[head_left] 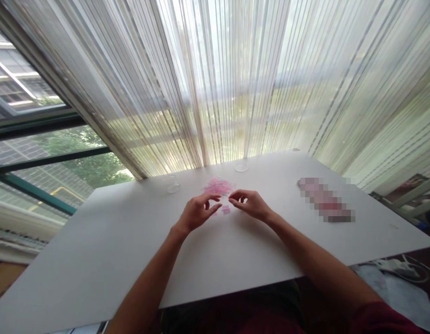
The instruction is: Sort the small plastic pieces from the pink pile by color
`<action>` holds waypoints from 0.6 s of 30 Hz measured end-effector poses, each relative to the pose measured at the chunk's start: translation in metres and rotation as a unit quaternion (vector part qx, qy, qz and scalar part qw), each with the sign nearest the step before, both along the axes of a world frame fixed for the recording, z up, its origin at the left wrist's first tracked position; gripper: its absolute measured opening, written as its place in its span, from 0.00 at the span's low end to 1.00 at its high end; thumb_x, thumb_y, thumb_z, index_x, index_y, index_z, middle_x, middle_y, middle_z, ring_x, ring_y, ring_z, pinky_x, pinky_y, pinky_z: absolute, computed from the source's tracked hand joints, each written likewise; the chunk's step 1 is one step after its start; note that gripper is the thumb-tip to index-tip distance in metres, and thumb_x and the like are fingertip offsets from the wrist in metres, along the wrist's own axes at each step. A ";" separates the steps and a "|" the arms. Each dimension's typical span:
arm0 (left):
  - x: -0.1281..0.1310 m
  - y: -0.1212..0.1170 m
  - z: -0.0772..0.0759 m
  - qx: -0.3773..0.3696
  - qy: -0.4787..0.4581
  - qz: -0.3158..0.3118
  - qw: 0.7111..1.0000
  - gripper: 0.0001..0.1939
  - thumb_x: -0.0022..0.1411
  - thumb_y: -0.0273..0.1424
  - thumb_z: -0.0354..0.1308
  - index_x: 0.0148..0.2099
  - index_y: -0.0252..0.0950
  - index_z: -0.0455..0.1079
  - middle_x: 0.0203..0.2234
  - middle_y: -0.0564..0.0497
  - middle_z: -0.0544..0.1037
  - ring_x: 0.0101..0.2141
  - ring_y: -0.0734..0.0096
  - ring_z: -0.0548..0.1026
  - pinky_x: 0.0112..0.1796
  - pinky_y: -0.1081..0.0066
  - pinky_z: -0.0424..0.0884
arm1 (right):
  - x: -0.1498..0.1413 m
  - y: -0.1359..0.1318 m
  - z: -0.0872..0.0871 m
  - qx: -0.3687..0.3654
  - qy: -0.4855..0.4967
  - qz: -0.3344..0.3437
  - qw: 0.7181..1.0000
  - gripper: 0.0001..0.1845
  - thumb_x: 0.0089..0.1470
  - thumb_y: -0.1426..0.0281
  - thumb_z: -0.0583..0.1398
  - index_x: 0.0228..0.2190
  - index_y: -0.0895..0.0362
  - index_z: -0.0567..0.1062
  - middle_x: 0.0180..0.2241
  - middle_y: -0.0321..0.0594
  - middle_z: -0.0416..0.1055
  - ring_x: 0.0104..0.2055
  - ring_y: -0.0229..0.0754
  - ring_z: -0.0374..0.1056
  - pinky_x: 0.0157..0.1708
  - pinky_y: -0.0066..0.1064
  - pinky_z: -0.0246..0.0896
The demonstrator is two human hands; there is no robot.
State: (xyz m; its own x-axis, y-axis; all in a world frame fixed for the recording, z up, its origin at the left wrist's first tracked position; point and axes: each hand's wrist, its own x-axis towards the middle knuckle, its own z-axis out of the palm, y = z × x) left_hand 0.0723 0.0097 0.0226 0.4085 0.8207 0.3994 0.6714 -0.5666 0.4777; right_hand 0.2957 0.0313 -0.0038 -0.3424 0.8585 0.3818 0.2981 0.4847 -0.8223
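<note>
A loose heap of small pink pieces [218,186], with a few bluish ones among them, lies on the white table just beyond my hands. My left hand [200,209] is held over the table, its thumb and forefinger curved and apart, with nothing visible between them. Facing it, my right hand [250,204] has its thumb and fingertips brought together in a pinch. Whatever it may hold is too small to make out. Between and below the fingertips sits a small separate group of pink pieces [225,210], apart from the heap.
Two clear round containers or lids, one to the left [172,184] and one farther back [241,167], rest on the white table [107,241]. A blurred-out pinkish object [324,200] lies at the right. Sheer curtains [236,93] hang at the table's far edge.
</note>
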 end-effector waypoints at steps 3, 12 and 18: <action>-0.001 -0.010 -0.008 -0.011 -0.048 -0.015 0.999 0.11 0.61 0.37 0.60 0.45 0.40 0.76 0.34 0.53 0.81 0.24 0.78 0.71 0.30 0.77 0.70 | -0.010 -0.013 0.003 0.013 -0.002 0.049 0.999 0.11 0.54 0.63 0.61 0.32 0.57 0.79 0.26 0.36 0.75 0.27 0.35 0.67 0.29 0.27 0.62; -0.014 -0.016 -0.018 -0.068 -0.094 -0.006 0.993 0.13 0.59 0.39 0.61 0.43 0.39 0.78 0.31 0.51 0.81 0.21 0.78 0.65 0.25 0.76 0.67 | -0.022 -0.020 0.000 0.005 0.002 0.066 0.998 0.10 0.54 0.62 0.61 0.31 0.56 0.78 0.25 0.37 0.75 0.26 0.36 0.67 0.28 0.28 0.62; -0.016 -0.017 -0.019 -0.058 -0.086 -0.028 0.994 0.09 0.61 0.35 0.60 0.40 0.39 0.78 0.30 0.52 0.81 0.22 0.78 0.66 0.26 0.77 0.67 | -0.023 -0.021 -0.001 -0.011 -0.010 0.078 0.997 0.10 0.54 0.63 0.61 0.30 0.56 0.78 0.25 0.36 0.74 0.26 0.36 0.67 0.27 0.27 0.60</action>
